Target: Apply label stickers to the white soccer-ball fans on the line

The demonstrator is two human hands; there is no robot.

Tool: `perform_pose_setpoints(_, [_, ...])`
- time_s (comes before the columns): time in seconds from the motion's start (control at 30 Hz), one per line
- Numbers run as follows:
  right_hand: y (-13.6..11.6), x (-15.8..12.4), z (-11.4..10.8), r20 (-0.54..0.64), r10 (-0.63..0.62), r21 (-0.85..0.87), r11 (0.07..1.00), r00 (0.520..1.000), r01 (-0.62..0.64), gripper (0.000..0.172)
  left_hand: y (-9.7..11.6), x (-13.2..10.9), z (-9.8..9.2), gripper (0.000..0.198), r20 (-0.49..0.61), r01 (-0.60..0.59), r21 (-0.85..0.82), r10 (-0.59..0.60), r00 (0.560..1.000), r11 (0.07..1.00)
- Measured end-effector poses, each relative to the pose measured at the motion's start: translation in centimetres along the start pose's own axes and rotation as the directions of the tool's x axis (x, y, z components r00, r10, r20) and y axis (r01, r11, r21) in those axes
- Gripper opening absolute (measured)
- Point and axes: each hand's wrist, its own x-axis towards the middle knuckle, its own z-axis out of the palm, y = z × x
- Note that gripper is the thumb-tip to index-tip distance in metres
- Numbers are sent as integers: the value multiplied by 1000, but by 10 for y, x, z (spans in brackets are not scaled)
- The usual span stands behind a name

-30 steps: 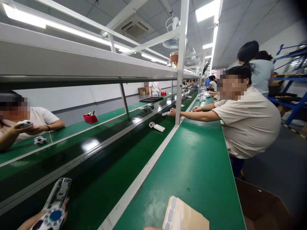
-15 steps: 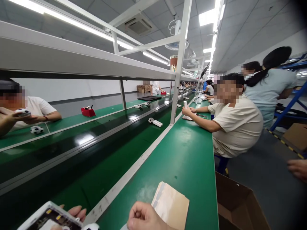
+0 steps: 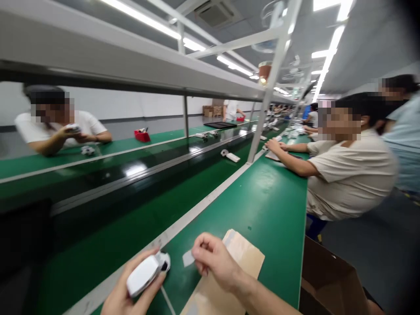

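My left hand, at the bottom, is closed around a white handheld device with a smooth casing turned upward. A small black-and-white football-shaped end sticks out of its far side. To the right, my right hand pinches a small pale sticker between thumb and fingers, held a short way from the device. Beneath that hand and wrist lies a tan stack of backing sheets with greyish patches, on the green bench.
A conveyor belt runs along the bench's left, carrying a white device with a football end. One co-worker sits on the right, another across the belt. A metal post rises at the bench edge; a cardboard box stands below right.
The device has come up and right in my left hand, and its plain white side now shows instead of the dark inside. My right hand has risen slightly, showing the sticker. The view has shifted left.
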Motion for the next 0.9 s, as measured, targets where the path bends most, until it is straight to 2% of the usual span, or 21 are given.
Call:
perform_pose_setpoints(0.1, [-31, -13, 13, 53, -11, -54, 998, 999, 14, 31, 11, -15, -1, 41, 71, -82, 66, 77, 994, 994])
perform_pose_setpoints(0.13, [-40, -16, 18, 68, -41, -138, 989, 997, 50, 29, 14, -19, 0, 38, 88, -115, 63, 109, 990, 991])
perform_pose_setpoints(0.27, [-60, -22, 33, 157, -19, -365, 928, 987, 75, 25, 21, -28, 7, 39, 112, -215, 49, 209, 972, 975])
perform_pose_setpoints(0.5, [-57, -25, 49, 195, -44, -518, 844, 980, 141, 28, 24, -31, 12, 39, 77, -260, 1, 259, 963, 966])
perform_pose_setpoints(0.9, [-55, -25, 47, 209, -40, -605, 780, 977, 161, 27, 25, -32, 14, 34, 72, -329, -43, 331, 941, 943])
